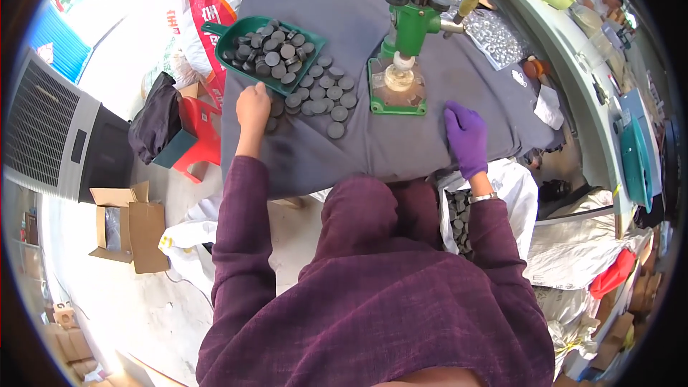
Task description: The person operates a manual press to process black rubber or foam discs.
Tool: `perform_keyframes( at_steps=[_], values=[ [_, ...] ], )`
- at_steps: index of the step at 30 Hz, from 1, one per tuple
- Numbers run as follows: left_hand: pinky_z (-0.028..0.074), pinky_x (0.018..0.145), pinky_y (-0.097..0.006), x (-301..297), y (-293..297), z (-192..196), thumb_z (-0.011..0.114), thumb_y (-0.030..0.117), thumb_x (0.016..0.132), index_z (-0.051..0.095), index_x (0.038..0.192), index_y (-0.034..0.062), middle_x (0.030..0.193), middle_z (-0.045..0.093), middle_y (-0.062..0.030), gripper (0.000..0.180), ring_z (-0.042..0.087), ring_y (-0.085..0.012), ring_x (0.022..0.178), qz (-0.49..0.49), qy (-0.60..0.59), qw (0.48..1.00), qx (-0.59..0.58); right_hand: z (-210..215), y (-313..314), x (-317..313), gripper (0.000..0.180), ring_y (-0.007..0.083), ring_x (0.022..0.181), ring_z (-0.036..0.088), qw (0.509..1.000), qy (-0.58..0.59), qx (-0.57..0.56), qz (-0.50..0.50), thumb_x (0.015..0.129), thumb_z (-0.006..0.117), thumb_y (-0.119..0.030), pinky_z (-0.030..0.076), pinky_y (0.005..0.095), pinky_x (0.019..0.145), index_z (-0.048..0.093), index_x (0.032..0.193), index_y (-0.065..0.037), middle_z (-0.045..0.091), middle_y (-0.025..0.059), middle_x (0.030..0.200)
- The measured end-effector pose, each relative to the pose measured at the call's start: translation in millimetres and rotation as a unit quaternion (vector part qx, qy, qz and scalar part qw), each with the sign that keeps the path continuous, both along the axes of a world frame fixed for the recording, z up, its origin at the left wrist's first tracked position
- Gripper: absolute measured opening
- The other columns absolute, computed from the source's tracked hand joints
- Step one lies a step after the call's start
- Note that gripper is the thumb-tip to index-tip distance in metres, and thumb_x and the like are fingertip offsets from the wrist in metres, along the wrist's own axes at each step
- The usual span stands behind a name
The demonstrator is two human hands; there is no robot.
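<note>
Loose grey discs (318, 92) lie beside the left hand (254, 110).

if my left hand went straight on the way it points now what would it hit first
Most likely the near edge of the green scoop heaped with dark grey discs, just ahead of your left hand; depth is unclear, so they may already touch.

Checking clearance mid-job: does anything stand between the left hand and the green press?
Yes: loose dark grey discs lie spread on the cloth between the left hand and the green press; nothing taller shows there.
</note>
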State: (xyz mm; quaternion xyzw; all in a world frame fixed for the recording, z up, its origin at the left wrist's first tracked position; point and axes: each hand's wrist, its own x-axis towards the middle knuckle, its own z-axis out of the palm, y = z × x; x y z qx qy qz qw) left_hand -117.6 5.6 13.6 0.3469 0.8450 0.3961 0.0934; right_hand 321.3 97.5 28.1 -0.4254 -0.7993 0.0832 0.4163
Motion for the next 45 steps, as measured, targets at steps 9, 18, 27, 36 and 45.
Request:
perform_keyframes(
  at_steps=[9,18,27,36,45],
  values=[
    [0.044,0.090,-0.050,120.5,-15.7,-13.2,0.063,0.024,0.082,0.059,0.116,0.0010,0.115,0.061,-0.0182,0.042,0.050,-0.0395,0.111,-0.022,0.246,0.969,0.026,-1.2,-1.5,1.0,0.020,0.0358,0.079,0.062,1.000,0.017,0.015,-0.002,0.088,0.061,-0.020,0.049,0.0433,0.073,0.069,0.098,-0.004,0.067,0.0173,0.084],
    [0.041,0.094,-0.044,151.1,22.8,-5.8,0.068,0.018,0.080,0.058,0.117,0.0040,0.111,0.061,-0.0157,0.041,0.050,-0.0353,0.112,-0.098,0.222,0.951,0.189,-8.4,1.9,2.7,0.020,0.0353,0.080,0.063,0.999,0.009,0.033,0.000,0.088,0.061,-0.019,0.048,0.0434,0.075,0.069,0.098,-0.004,0.068,0.0167,0.085],
    [0.051,0.076,-0.043,33.1,18.0,3.7,0.063,0.028,0.084,0.067,0.104,0.0095,0.083,0.070,-0.0136,0.028,0.067,-0.0329,0.083,0.028,0.209,0.976,0.057,-10.4,5.8,2.4,0.019,0.0340,0.081,0.063,0.999,-0.005,0.036,-0.004,0.088,0.061,-0.020,0.048,0.0421,0.076,0.069,0.098,-0.005,0.068,0.0152,0.086],
    [0.053,0.060,-0.033,-8.0,18.9,2.7,0.063,0.011,0.085,0.068,0.091,0.0022,0.074,0.069,-0.0082,0.012,0.069,-0.0185,0.063,-0.016,-0.003,0.986,0.165,-9.0,4.5,4.0,0.020,0.0344,0.081,0.063,1.000,0.002,0.030,-0.006,0.087,0.061,-0.020,0.048,0.0423,0.076,0.069,0.098,-0.005,0.068,0.0151,0.086],
    [0.050,0.071,-0.045,52.2,-7.4,-12.6,0.060,0.014,0.078,0.061,0.089,0.0075,0.081,0.068,-0.0140,0.013,0.063,-0.0367,0.079,-0.028,0.193,0.977,0.084,-3.2,-0.1,0.3,0.020,0.0352,0.080,0.063,0.999,-0.005,0.032,-0.010,0.087,0.061,-0.020,0.048,0.0434,0.075,0.069,0.097,-0.005,0.068,0.0158,0.085]
  ],
)
